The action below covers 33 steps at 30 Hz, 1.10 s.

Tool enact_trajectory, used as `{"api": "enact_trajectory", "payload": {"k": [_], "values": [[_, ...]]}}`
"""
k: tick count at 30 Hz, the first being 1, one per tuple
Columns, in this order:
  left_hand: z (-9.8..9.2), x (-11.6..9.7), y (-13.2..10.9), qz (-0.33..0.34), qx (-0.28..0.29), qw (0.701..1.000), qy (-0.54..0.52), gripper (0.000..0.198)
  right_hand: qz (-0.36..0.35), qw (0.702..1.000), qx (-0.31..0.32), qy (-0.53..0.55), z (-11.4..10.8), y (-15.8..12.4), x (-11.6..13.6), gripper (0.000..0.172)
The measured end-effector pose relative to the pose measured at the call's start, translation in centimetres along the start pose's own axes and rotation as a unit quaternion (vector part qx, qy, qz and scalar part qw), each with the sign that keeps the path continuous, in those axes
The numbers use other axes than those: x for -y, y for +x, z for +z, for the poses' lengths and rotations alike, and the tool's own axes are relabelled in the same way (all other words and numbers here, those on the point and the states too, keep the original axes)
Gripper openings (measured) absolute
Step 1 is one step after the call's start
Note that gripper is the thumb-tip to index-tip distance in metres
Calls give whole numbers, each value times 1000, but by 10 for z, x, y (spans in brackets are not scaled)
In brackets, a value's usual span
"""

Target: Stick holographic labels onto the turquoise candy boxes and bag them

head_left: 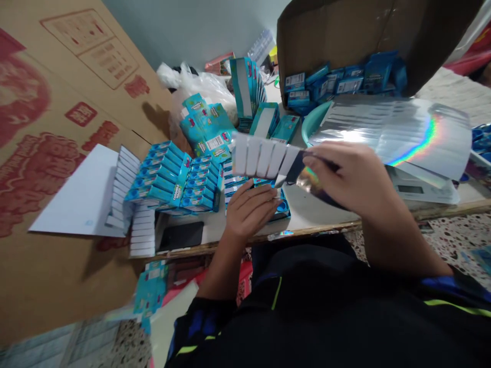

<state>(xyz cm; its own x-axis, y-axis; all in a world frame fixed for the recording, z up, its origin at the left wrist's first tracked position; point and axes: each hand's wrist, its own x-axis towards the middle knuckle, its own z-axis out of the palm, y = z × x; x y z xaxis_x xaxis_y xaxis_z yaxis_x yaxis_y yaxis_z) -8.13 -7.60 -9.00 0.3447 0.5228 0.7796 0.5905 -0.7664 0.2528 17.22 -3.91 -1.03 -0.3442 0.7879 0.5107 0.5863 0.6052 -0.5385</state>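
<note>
My right hand (347,176) pinches a sheet of stickers (264,156), which shows a row of pale strips at its left end and a dark, shiny part near my fingers. The sheet hangs above a tray of small blue boxes (282,206) at the table's front. My left hand (251,207) rests on those boxes with its fingers stretched out and holds nothing; the sheet covers part of the tray. To the left stand stacked blue boxes (163,174). Striped white sticker sheets (142,232) lie beside them.
A brown carton (341,36) at the back right holds several blue packs. Silvery sheets (414,128) lie over a teal basin (312,122) and a scale (422,189). A black phone (182,236) is near the front edge. A large printed carton (57,117) stands left.
</note>
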Motion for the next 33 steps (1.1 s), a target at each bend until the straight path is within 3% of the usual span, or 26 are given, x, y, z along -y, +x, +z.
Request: {"api": "enact_trajectory", "payload": {"k": [2,4,8,11,14,17,22,25,28,33], "values": [[12,-14,-8,-85,-111,989,-52,12,27,994,-70,-75,-8,7,-19,25],[25,-27,-16,-222,-196,950,-102,19,65,979,-124,-151,-18,19,-46,28],[41,-38,-22,-435,-257,847,-166,32,177,942,-153,-239,-20,44,-92,36],[44,-38,-17,-504,-287,784,-224,44,153,959,-135,-199,5,37,-81,40],[43,-39,-12,-518,-304,758,-256,58,52,998,-3,30,44,5,-40,34],[43,-42,-11,-520,-294,763,-246,42,66,963,87,246,77,-29,-10,38],[43,-45,-20,-521,-254,784,-222,30,145,901,62,403,101,-49,-12,25],[41,-45,-25,-491,-189,836,-156,24,159,885,57,433,105,-52,-23,25],[40,-46,-29,-415,-115,903,-10,17,168,890,49,422,107,-56,-30,24],[46,-44,-35,-369,-69,918,132,14,191,872,71,445,114,-60,-43,22]]}}
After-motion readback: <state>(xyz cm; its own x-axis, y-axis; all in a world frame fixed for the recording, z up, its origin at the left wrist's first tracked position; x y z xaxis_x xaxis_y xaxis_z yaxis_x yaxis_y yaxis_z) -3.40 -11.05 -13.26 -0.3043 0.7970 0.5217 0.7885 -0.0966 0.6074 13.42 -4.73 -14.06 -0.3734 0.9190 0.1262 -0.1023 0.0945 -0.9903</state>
